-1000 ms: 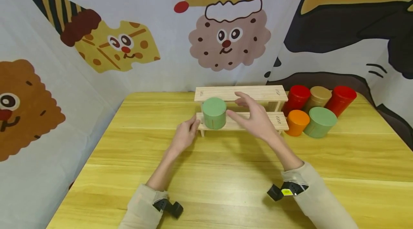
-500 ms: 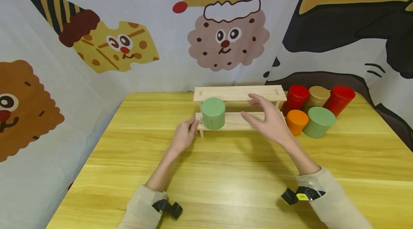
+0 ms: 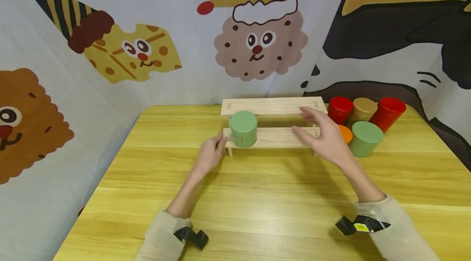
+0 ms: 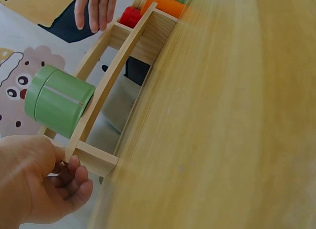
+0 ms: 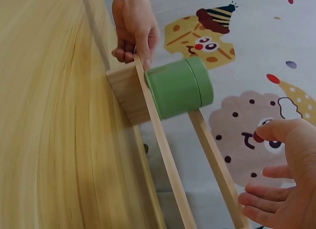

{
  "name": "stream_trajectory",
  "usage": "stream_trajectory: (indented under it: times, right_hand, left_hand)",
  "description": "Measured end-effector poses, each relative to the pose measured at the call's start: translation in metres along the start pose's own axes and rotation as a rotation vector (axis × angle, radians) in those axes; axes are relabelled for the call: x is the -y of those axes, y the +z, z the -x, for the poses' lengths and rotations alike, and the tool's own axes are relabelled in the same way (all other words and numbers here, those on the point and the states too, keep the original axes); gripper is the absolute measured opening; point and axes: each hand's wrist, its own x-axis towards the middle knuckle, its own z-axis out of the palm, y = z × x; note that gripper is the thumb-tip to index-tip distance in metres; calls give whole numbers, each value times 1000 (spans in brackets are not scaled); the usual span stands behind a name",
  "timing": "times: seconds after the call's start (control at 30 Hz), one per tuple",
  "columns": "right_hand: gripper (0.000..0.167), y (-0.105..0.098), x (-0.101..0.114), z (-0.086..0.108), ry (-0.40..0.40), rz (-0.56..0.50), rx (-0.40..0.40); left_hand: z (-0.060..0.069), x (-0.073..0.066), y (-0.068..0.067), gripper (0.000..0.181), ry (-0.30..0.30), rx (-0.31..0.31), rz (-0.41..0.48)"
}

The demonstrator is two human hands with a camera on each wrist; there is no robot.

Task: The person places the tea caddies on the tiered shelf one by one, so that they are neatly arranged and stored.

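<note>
A green lidded canister [image 3: 244, 130] stands upright at the left end of the lower board of a two-step wooden shelf [image 3: 276, 138]. My left hand [image 3: 211, 155] pinches that lower board's left end between thumb and curled fingers, as the left wrist view shows; the canister is close beside it. My right hand [image 3: 326, 137] hovers over the shelf's right end with fingers spread and holds nothing. Behind the right hand, an orange canister [image 3: 345, 133] is partly hidden.
Right of the shelf, a second green canister [image 3: 366, 138] stands in front of two red canisters [image 3: 389, 113] and a tan canister [image 3: 362, 110]. A printed cloth [image 3: 198, 56] hangs behind the wooden table [image 3: 257, 203].
The right hand has drawn away from the green canister and moved right along the shelf, now covering part of the orange canister. The left hand and the green canister have stayed put.
</note>
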Motion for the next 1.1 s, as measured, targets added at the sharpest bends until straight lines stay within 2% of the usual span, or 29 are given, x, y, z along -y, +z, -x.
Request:
stream_trajectory:
  times: [0.3, 0.5, 0.73, 0.87, 1.1]
  right_hand:
    - [58, -16, -13, 7, -2, 66, -38]
    - [59, -27, -22, 11, 35, 58, -53]
    - [59, -38, -29, 15, 7, 62, -88]
    - [58, -44, -31, 17, 42, 65, -95]
    - [57, -53, -40, 21, 52, 90, -111]
  left_hand:
    - [0, 0, 0, 48, -17, 0, 14]
    - [0, 1, 0, 48, -24, 4, 13]
    - [-1, 0, 0, 48, -23, -4, -7]
    - [-1, 0, 1, 48, -25, -5, -8]
    - [-1, 1, 1, 48, -17, -4, -9]
